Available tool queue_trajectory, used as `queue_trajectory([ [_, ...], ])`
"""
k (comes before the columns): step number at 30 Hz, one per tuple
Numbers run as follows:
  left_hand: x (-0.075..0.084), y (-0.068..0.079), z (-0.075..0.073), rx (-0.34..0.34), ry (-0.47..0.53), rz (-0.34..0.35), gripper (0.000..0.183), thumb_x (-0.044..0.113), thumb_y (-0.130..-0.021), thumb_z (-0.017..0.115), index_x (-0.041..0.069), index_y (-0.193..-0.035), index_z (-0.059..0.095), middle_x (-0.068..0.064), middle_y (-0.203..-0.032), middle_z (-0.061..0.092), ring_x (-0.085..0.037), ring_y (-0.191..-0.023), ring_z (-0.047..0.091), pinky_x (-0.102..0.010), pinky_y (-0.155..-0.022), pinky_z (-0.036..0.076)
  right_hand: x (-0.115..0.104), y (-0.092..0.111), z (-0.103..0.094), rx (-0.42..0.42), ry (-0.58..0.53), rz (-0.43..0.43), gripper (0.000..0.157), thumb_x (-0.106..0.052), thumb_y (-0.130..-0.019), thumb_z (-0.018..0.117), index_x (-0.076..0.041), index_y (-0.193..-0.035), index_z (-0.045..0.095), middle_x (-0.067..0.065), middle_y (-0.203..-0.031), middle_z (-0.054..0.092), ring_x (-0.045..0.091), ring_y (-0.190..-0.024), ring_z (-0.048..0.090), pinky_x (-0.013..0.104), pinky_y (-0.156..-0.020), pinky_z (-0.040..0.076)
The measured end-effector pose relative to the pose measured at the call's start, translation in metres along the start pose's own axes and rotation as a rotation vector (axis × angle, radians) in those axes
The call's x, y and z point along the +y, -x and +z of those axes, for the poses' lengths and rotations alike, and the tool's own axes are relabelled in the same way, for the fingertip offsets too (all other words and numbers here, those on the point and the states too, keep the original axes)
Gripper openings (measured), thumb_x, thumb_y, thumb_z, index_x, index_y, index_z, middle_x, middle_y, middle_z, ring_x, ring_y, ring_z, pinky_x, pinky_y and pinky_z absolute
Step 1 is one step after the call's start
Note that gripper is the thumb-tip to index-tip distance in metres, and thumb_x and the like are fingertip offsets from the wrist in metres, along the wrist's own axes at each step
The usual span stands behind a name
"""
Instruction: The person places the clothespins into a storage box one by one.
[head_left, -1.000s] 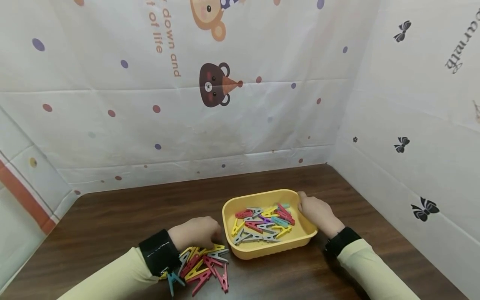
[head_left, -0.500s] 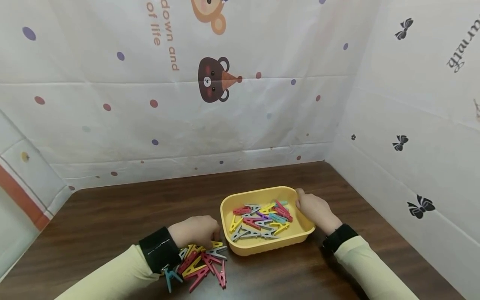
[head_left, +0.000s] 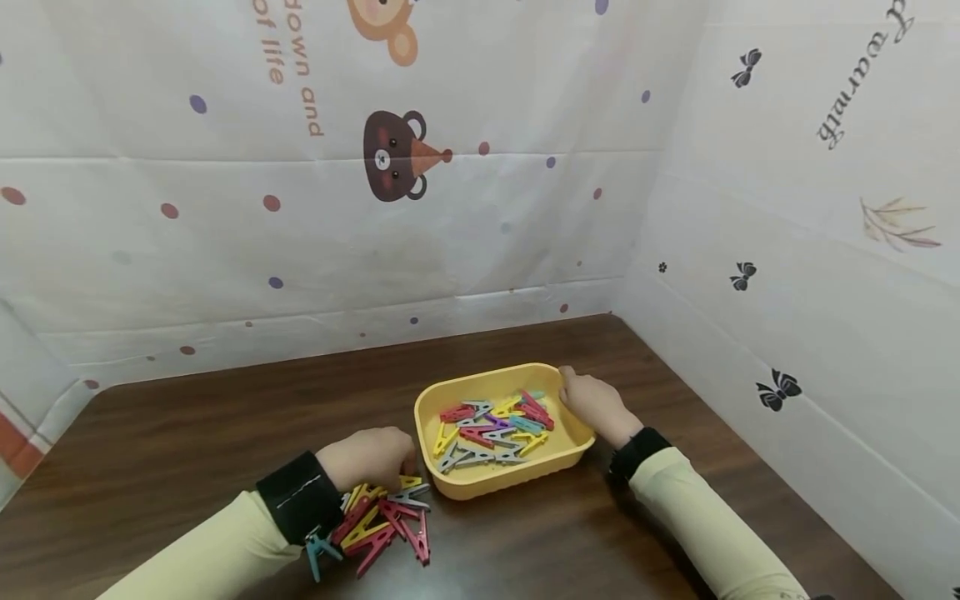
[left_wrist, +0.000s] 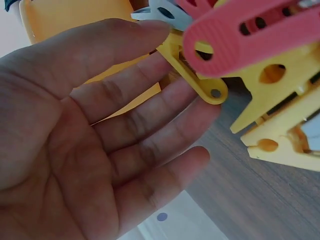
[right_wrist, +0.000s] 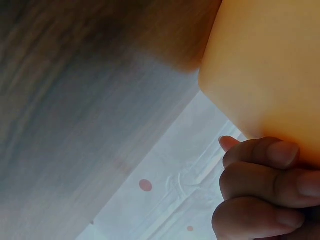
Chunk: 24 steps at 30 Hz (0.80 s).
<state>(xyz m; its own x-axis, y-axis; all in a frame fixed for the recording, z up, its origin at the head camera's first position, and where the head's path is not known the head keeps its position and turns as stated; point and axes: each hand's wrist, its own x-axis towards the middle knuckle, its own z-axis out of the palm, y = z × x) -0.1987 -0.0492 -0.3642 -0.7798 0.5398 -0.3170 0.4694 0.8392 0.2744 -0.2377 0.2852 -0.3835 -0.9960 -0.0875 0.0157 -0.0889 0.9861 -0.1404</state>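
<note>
A yellow plastic basin (head_left: 517,479) stands on the wooden table, holding several loose clothespins (head_left: 480,457) in red, grey, yellow, teal and purple. My right hand (head_left: 596,407) grips its right rim. Curled fingers (right_wrist: 255,185) lie against the outer wall in the right wrist view. To the basin's left, my left hand (head_left: 367,458) reaches down to a pile of clothespins (head_left: 372,533). In the left wrist view, the thumb and fingertips meet at a yellow clothespin (left_wrist: 200,85), while the little finger stays apart. A red clothespin (left_wrist: 250,37) hangs over it, close to the camera.
A teal clothespin (head_left: 318,554) lies at the pile's near left, beside the left wristband (head_left: 300,497). Behind the table (head_left: 225,417) rises a printed white sheet (head_left: 315,250), and another covers the right side (head_left: 720,333).
The head view has turned slightly right, so everything appears shifted left. Both hands keep their places at the pile and the basin's rim.
</note>
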Motion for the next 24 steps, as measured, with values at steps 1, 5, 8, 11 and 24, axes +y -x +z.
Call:
queue_trajectory([
  [1,0.0,-0.001,0.0,-0.002,-0.002,-0.006,0.016,-0.003,-0.079,0.081,0.01,-0.079,0.073,0.0,-0.076,0.064,-0.017,-0.069,0.054,-0.036,-0.066,0.052,0.0,0.0,0.0,0.002,-0.004,-0.003,0.044,-0.016,-0.105,0.049,0.009,-0.14,0.048,0.014,-0.079,0.068,0.018,-0.06,0.055,0.031,-0.055,0.044],
  [5,0.004,-0.007,0.003,-0.015,-0.004,-0.019,0.018,-0.004,-0.078,0.08,0.012,-0.081,0.073,0.002,-0.077,0.064,-0.016,-0.068,0.054,-0.033,-0.065,0.052,0.006,0.007,0.002,0.007,-0.023,-0.016,0.043,-0.013,-0.104,0.049,0.012,-0.139,0.047,0.012,-0.074,0.064,0.017,-0.057,0.053,0.028,-0.054,0.04],
  [8,0.007,-0.01,0.008,-0.017,-0.013,-0.02,0.018,-0.002,-0.077,0.082,0.013,-0.08,0.074,0.003,-0.075,0.063,-0.014,-0.066,0.053,-0.029,-0.062,0.05,0.011,0.014,0.006,0.023,-0.016,-0.039,0.041,-0.011,-0.104,0.049,0.014,-0.136,0.048,0.008,-0.067,0.059,0.016,-0.054,0.05,0.027,-0.052,0.036],
  [11,0.008,-0.009,0.012,0.0,-0.025,-0.026,0.017,0.001,-0.077,0.083,0.014,-0.076,0.072,0.003,-0.071,0.06,-0.013,-0.063,0.052,-0.026,-0.058,0.045,0.012,0.019,0.01,0.028,-0.014,-0.057,0.039,-0.011,-0.104,0.05,0.015,-0.133,0.048,0.006,-0.063,0.054,0.015,-0.052,0.048,0.026,-0.051,0.036],
  [24,0.001,0.011,-0.036,0.146,-0.007,-0.066,0.017,0.007,-0.08,0.084,0.011,-0.075,0.067,0.0,-0.075,0.062,-0.018,-0.069,0.055,-0.035,-0.064,0.048,0.001,0.006,0.004,0.048,-0.014,-0.059,0.041,-0.012,-0.104,0.051,0.013,-0.135,0.047,0.012,-0.072,0.063,0.017,-0.058,0.054,0.03,-0.053,0.043],
])
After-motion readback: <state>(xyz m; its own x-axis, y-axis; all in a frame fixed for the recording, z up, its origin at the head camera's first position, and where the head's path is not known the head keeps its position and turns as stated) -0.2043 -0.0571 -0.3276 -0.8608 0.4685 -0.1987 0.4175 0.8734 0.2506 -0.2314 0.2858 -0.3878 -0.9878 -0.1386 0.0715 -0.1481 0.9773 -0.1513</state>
